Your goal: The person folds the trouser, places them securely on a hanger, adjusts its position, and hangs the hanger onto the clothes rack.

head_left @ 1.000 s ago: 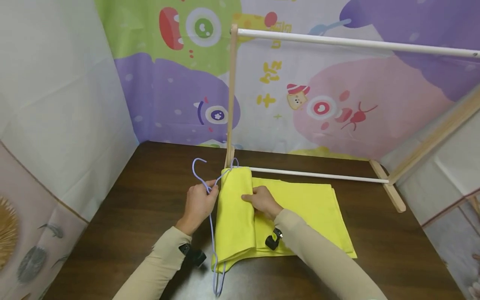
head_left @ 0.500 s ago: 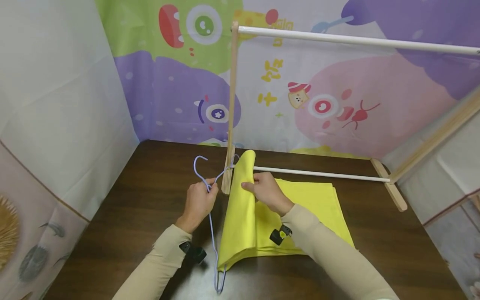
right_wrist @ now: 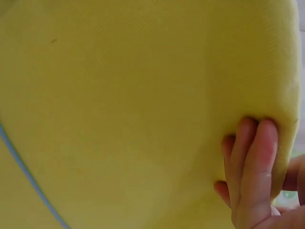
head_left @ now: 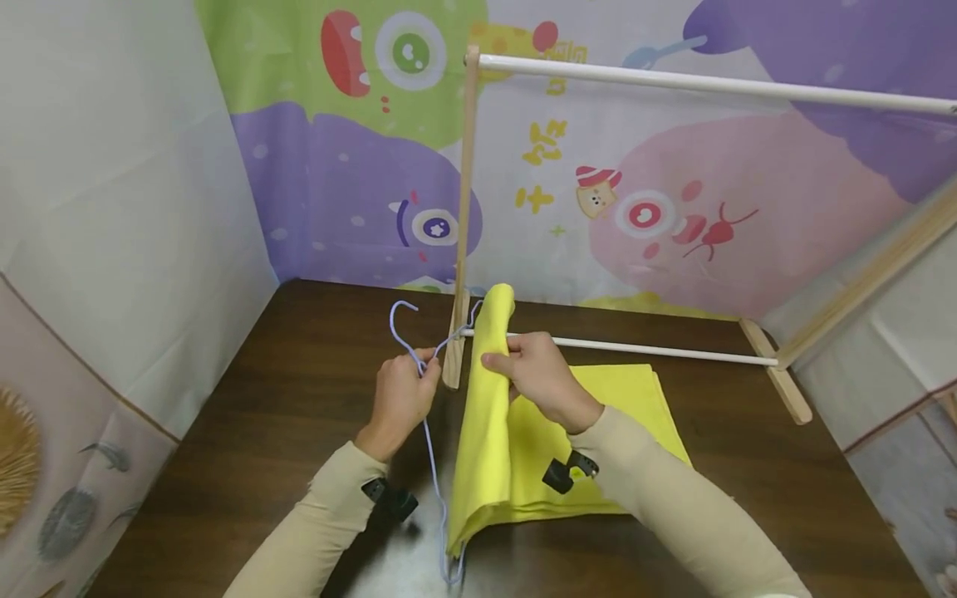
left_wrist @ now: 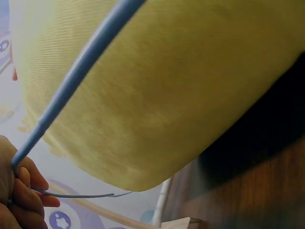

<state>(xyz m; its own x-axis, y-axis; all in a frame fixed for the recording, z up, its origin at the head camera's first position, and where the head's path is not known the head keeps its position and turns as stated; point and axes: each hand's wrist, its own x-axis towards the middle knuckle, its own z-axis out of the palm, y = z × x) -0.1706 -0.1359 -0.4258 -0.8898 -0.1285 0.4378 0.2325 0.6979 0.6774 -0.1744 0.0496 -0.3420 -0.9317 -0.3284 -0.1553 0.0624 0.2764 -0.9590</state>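
My left hand (head_left: 404,397) grips a thin lavender-blue wire hanger (head_left: 431,453) just below its hook, and the hanger stands tilted on its side. A yellow cloth (head_left: 486,440) is folded around part of the hanger, hiding much of it. Its raised fold is pinched by my right hand (head_left: 549,378), thumb on the near side. In the right wrist view the fingers (right_wrist: 259,162) lie against the yellow cloth, with a piece of hanger wire crossing it at lower left. The left wrist view has the hanger wire (left_wrist: 78,76) running in front of the cloth.
Behind my hands stands a rack with a wooden left upright (head_left: 467,183), a white top rail (head_left: 673,79) and a white lower rail (head_left: 658,349). The rest of the cloth lies flat on the dark wooden table (head_left: 247,415). A printed curtain hangs behind.
My right hand has lifted the folded part of the cloth up and moved slightly right. The hanger in my left hand has shifted a little up and right.
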